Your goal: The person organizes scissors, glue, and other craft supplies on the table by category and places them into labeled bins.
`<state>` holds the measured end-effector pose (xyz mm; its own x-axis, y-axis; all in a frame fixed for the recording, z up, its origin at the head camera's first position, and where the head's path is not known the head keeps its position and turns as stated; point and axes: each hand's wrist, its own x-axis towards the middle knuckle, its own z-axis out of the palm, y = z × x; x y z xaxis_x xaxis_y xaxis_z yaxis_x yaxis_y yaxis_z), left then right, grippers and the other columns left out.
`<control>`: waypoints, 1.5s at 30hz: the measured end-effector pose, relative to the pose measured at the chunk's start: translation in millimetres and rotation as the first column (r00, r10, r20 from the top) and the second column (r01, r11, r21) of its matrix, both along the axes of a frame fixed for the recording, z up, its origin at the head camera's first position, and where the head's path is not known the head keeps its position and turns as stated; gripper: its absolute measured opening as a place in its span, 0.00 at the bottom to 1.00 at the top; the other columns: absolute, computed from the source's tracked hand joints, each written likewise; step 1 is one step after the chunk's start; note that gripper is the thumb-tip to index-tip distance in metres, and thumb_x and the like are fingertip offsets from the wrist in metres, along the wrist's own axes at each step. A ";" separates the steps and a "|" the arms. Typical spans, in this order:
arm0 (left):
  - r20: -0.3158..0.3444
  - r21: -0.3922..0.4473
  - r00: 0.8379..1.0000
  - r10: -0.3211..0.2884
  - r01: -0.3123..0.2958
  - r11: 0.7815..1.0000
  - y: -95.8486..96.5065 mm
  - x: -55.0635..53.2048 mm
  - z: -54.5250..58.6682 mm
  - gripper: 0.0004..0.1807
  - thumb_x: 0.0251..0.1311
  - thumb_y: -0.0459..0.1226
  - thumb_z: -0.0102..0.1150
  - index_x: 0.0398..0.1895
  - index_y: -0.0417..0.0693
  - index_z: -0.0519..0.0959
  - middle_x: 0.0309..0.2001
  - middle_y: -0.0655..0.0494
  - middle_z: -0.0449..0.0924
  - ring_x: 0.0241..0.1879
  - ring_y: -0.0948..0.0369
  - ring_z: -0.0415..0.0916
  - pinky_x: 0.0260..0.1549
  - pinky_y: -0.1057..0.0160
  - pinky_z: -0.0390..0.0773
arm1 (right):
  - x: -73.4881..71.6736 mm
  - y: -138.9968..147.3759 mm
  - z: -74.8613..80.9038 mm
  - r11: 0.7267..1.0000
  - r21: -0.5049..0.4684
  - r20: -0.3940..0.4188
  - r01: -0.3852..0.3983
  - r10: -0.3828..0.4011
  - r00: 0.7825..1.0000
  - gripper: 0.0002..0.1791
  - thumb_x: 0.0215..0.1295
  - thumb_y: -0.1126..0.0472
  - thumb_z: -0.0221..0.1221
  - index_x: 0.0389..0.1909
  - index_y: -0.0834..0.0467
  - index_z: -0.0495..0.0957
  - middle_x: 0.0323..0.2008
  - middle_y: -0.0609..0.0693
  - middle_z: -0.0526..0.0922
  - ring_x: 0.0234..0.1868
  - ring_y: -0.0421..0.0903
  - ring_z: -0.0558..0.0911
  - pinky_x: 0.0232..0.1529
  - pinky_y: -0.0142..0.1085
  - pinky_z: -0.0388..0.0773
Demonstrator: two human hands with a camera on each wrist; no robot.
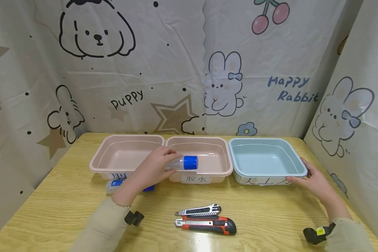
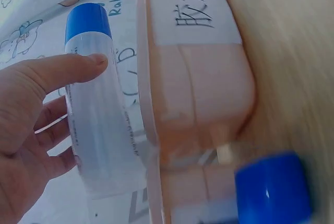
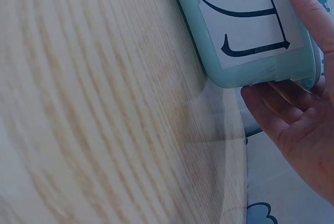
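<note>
while the fingers [image 2: 58,162] of the left hand [image 1: 154,166] curl behind a clear, blue-capped bottle [image 2: 102,125] and the thumb [image 2: 96,59] closes over its near side, the bottle hangs roughly level at the front rim of the middle pink bin [image 1: 215,174]; whether the two touch cannot be told. its plastic wall should be light and give a little under a squeeze, likely slick but hardly fragile, so mid-body looks the surest place to hold, with the stiffer cap a second choice. how full it is cannot be made out. at far right, the right hand [image 1: 315,179] grips the near right corner of the blue bin [image 1: 267,175], thumb on the front, fingers along the end wall; the bin appears light, fairly stiff and best steadied by its rim. partly hidden by the left arm, a second bottle [image 1: 112,187] lies on the worktop [image 1: 264,217] before the left pink bin [image 1: 113,154], with a silver-and-black cutter [image 1: 200,211] and a red-and-black cutter [image 1: 214,224] nearer the viewer.
</note>
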<state>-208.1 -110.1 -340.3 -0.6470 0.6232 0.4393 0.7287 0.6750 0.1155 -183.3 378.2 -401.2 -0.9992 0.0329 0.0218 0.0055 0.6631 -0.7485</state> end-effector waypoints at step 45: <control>0.292 0.037 0.951 0.104 -0.120 0.992 46.5 -35.2 -12.0 0.18 0.57 0.39 0.59 0.52 0.49 0.76 0.51 0.55 0.77 0.49 0.58 0.75 0.48 0.59 0.75 | -2.5 0.4 -2.1 1.000 -0.029 -0.007 -0.008 0.008 1.000 0.54 0.56 0.54 0.62 0.69 0.65 0.33 0.66 0.73 0.45 0.62 0.72 0.53 0.56 0.65 0.53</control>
<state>-243.3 -63.6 -352.3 -0.8157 0.5196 0.2542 0.5784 0.7376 0.3483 -185.8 378.6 -403.3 -0.9993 0.0253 0.0280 -0.0053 0.6408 -0.7677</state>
